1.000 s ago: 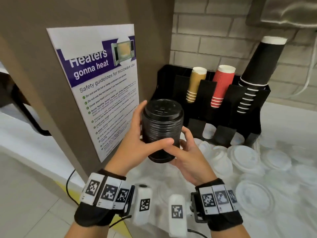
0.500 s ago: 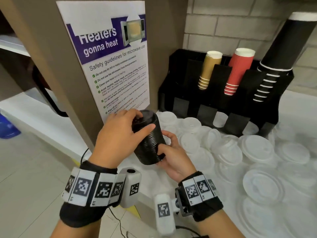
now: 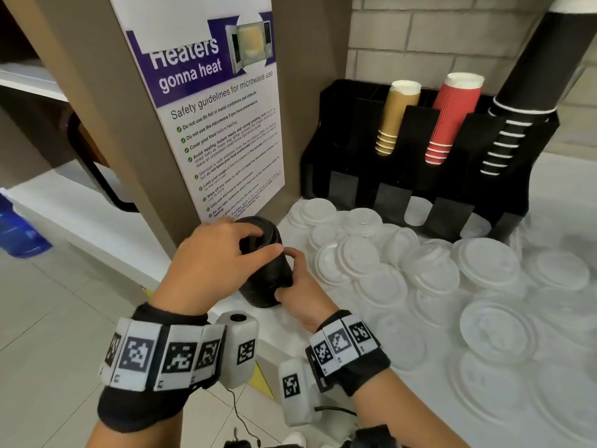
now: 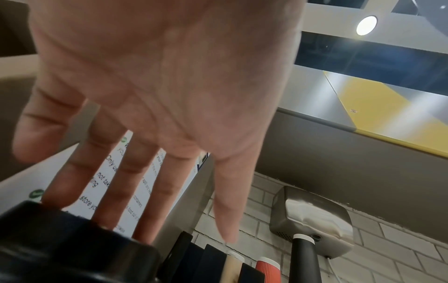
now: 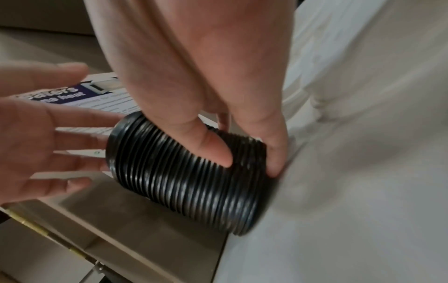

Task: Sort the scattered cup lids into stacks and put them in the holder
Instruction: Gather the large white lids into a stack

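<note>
1. Your right hand (image 3: pixel 302 291) clamps the lower part of the stack of black lids (image 3: pixel 264 266): in the right wrist view the thumb (image 5: pixel 211 145) presses into the ribbed side and the other fingers wrap the far side down by the base.

2. Your left hand (image 3: pixel 213 257) lies over the top of the stack with its fingers straight and spread. In the left wrist view the fingertips (image 4: pixel 145 226) rest on the top lid and curl round nothing, so that hand steadies and does not grip.

3. The stack stands on the white counter (image 3: pixel 403 399) directly under your grip, close to the counter's near-left corner. It appears to lean a little; I cannot tell whether its whole base sits flat.

4. Risk: the only firm hold is low down. If your top hand presses off-centre, the upper lids could shear sideways and the column would fan apart.

5. Risk: the counter edge lies just on the wrist side of your grip. A nudge that way could send the stack to the floor.

6. Risk: loose white lids (image 3: pixel 361 260) lie just beyond your right fingers. Sliding the stack forward would likely ride it up onto one and tip it.

7. The black holder (image 3: pixel 339 163) stands well beyond your grip, past the white lids, so the stack is not yet stowed. A carry with only this low clamp could let the column buckle midway.
</note>
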The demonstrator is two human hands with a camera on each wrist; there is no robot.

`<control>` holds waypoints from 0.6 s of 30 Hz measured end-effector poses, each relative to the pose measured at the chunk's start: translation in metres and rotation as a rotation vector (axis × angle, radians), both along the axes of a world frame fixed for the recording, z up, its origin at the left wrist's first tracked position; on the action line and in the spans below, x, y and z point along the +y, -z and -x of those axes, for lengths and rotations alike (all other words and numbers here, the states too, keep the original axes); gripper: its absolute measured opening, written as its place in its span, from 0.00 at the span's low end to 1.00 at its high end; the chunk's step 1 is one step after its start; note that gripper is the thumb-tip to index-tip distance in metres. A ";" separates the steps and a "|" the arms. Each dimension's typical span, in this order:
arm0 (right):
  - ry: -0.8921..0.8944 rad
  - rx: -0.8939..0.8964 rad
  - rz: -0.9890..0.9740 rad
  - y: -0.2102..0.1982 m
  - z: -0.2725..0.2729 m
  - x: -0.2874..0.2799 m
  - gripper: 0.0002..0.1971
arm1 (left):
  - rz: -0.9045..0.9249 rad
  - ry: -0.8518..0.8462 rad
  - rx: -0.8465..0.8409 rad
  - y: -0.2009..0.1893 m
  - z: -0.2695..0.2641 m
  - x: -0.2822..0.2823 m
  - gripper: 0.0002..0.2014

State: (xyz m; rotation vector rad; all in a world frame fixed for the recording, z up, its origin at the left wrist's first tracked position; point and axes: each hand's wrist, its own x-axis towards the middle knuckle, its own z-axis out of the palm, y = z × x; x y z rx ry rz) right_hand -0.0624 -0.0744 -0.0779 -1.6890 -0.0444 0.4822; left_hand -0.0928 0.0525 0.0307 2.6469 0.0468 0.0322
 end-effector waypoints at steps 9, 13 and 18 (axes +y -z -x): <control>-0.010 0.025 0.148 0.000 -0.002 -0.012 0.36 | 0.045 0.028 -0.003 0.003 -0.001 0.002 0.23; -0.028 0.108 0.104 0.004 -0.001 -0.012 0.32 | 0.050 0.109 0.038 0.002 -0.003 -0.002 0.20; -0.019 0.133 0.070 0.003 -0.002 -0.010 0.28 | 0.038 0.102 0.054 0.003 -0.008 -0.002 0.21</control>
